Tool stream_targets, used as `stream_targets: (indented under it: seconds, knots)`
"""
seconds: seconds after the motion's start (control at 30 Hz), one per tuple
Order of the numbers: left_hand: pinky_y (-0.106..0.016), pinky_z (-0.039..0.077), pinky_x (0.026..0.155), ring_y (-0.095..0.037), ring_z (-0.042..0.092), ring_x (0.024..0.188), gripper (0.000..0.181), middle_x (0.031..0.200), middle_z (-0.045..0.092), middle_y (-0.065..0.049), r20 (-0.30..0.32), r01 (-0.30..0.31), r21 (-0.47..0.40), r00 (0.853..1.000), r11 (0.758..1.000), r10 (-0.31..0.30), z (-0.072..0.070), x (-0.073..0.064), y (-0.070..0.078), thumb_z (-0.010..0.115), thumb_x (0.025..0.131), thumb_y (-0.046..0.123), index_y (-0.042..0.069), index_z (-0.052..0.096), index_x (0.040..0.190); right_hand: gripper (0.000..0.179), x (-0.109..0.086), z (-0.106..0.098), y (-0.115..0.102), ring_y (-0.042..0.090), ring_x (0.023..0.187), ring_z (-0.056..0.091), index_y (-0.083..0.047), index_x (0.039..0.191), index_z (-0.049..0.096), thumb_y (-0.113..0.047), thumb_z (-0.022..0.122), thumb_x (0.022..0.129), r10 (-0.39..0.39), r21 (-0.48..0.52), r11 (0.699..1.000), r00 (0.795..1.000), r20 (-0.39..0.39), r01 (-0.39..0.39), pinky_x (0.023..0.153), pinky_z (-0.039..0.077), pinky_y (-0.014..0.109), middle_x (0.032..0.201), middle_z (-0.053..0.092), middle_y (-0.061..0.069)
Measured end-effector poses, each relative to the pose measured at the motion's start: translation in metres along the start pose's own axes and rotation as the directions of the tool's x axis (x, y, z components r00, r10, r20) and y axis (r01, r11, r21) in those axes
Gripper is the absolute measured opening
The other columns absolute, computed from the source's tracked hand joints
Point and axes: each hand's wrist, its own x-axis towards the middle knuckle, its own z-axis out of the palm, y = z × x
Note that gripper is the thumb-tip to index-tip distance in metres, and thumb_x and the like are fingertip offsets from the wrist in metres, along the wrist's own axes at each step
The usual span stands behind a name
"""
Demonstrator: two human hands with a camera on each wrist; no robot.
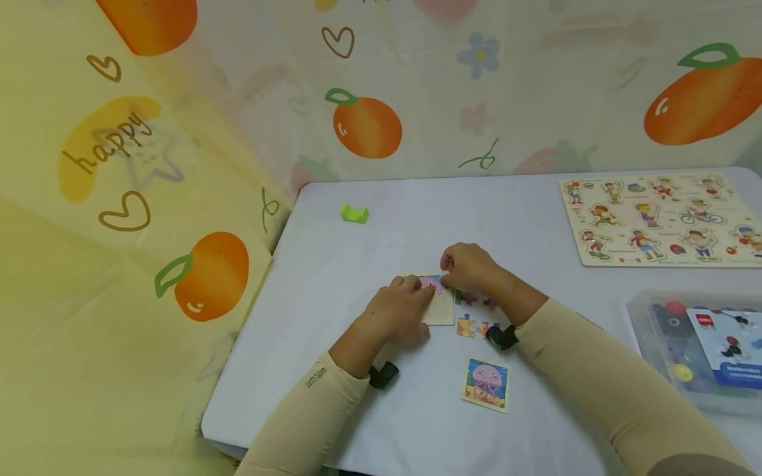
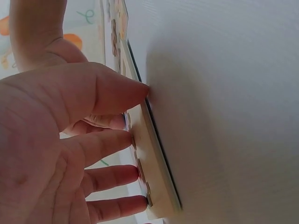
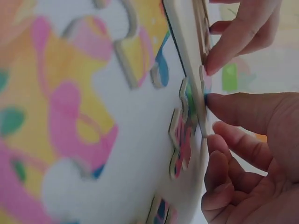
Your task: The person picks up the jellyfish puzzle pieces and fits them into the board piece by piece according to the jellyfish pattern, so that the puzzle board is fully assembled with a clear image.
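On a small wooden puzzle board (image 1: 442,315), pieces with a pink and blue picture (image 1: 431,282) lie along the far side. My left hand (image 1: 397,312) rests over the board's left part. In the left wrist view its straight fingertips press on pieces and its thumb (image 2: 119,88) touches the board's edge. At the far right corner is my right hand (image 1: 474,270). The right wrist view shows its thumb (image 3: 243,109) pressing a piece at the edge, other fingers loosely bent beside it. Loose jigsaw pieces (image 1: 466,326) lie right of the board.
A jellyfish picture card (image 1: 487,383) lies nearer me. A bright green block (image 1: 354,214) is at the back left. On the right are a large wooden board with children figures (image 1: 645,215) and a clear plastic box (image 1: 634,307) with coloured parts. A patterned curtain (image 1: 417,79) hangs behind the table.
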Motion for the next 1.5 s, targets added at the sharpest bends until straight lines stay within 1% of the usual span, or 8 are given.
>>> stream_targets:
  seconds: [0.13, 0.27, 0.53, 0.73, 0.93, 1.17, 1.33, 1.5]
  knots:
    - [-0.037, 0.049, 0.094, -0.023, 0.045, 0.125, 0.073, 0.146, 0.047, -0.002, 0.006, -0.002, -0.008, 1.0, 1.0, 0.002, 0.0, 0.002, 0.002, 0.066, 0.089, 0.038, 0.026, 0.041, 0.157, 0.029, -0.016, -0.007, 0.004, 0.024, 0.089, 0.059, -0.006, 0.112, 0.066, -0.022, 0.077, 0.09, 0.032, -0.048, 0.998, 0.999, 0.008, -0.031, 0.081, 0.049, 0.038, 0.103, 0.065, 0.01]
    - [-0.04, 0.045, 0.103, -0.025, 0.043, 0.13, 0.074, 0.149, 0.045, -0.003, 0.011, -0.003, -0.057, 1.0, 0.998, 0.004, 0.003, 0.003, -0.001, 0.066, 0.09, 0.036, 0.026, 0.039, 0.158, 0.031, -0.035, -0.01, 0.011, 0.027, 0.096, 0.057, -0.008, 0.112, 0.067, -0.022, 0.08, 0.088, 0.044, -0.15, 0.988, 0.998, 0.044, -0.037, 0.087, 0.049, 0.044, 0.112, 0.064, 0.013]
    - [-0.048, 0.037, 0.109, -0.028, 0.039, 0.136, 0.079, 0.154, 0.04, -0.004, -0.011, -0.033, -0.121, 0.999, 0.992, 0.032, 0.011, 0.002, -0.014, 0.069, 0.09, 0.038, 0.024, 0.034, 0.16, 0.02, -0.053, 0.004, 0.017, 0.027, 0.091, 0.053, -0.01, 0.1, 0.068, -0.025, 0.076, 0.09, 0.002, -0.211, 0.977, 1.0, 0.015, 0.002, 0.082, 0.047, 0.04, 0.099, 0.059, 0.009]
    - [-0.049, 0.035, 0.11, -0.031, 0.035, 0.139, 0.08, 0.16, 0.033, -0.005, -0.002, -0.008, -0.202, 1.0, 0.979, 0.008, 0.012, -0.009, -0.031, 0.07, 0.089, 0.039, 0.023, 0.034, 0.159, 0.016, -0.058, 0.007, 0.019, 0.025, 0.088, 0.053, -0.01, 0.095, 0.065, -0.019, 0.077, 0.09, 0.009, -0.139, 0.99, 1.0, -0.026, -0.013, 0.079, 0.046, 0.038, 0.094, 0.058, 0.007]
    - [-0.05, 0.033, 0.113, -0.031, 0.035, 0.141, 0.076, 0.159, 0.038, -0.003, -0.007, 0.054, -0.267, 0.998, 0.962, -0.058, 0.013, -0.019, -0.049, 0.07, 0.09, 0.04, 0.02, 0.039, 0.156, 0.011, -0.065, -0.003, 0.02, 0.021, 0.079, 0.053, -0.011, 0.09, 0.063, -0.015, 0.072, 0.095, -0.007, -0.031, 1.0, 0.998, -0.062, 0.005, 0.07, 0.044, 0.033, 0.082, 0.058, 0.004]
    - [-0.051, 0.035, 0.11, -0.032, 0.037, 0.139, 0.074, 0.159, 0.041, -0.004, -0.028, 0.008, -0.302, 0.999, 0.953, -0.017, 0.013, -0.019, -0.053, 0.072, 0.092, 0.041, 0.016, 0.043, 0.155, 0.009, -0.05, -0.007, 0.008, 0.019, 0.076, 0.055, -0.009, 0.094, 0.066, -0.016, 0.071, 0.096, -0.039, 0.087, 0.995, 0.998, -0.055, 0.043, 0.063, 0.047, 0.029, 0.083, 0.06, 0.005]
    - [-0.051, 0.036, 0.109, -0.032, 0.039, 0.137, 0.075, 0.156, 0.044, -0.004, -0.044, -0.003, -0.294, 0.999, 0.956, -0.01, 0.014, -0.016, -0.053, 0.074, 0.09, 0.042, 0.015, 0.045, 0.154, 0.01, -0.029, 0.011, -0.012, 0.018, 0.076, 0.055, -0.01, 0.091, 0.068, -0.018, 0.072, 0.095, -0.066, 0.145, 0.987, 0.998, -0.001, 0.065, 0.069, 0.046, 0.029, 0.081, 0.061, 0.003]
    - [-0.051, 0.037, 0.108, -0.031, 0.041, 0.135, 0.071, 0.153, 0.047, -0.003, -0.061, -0.008, -0.289, 0.998, 0.957, -0.01, 0.014, -0.013, -0.054, 0.072, 0.091, 0.044, 0.016, 0.048, 0.151, 0.011, -0.014, 0.028, -0.028, 0.016, 0.076, 0.056, -0.012, 0.088, 0.067, -0.02, 0.073, 0.095, -0.075, 0.115, 0.991, 0.996, 0.039, 0.07, 0.072, 0.046, 0.029, 0.08, 0.062, 0.001]
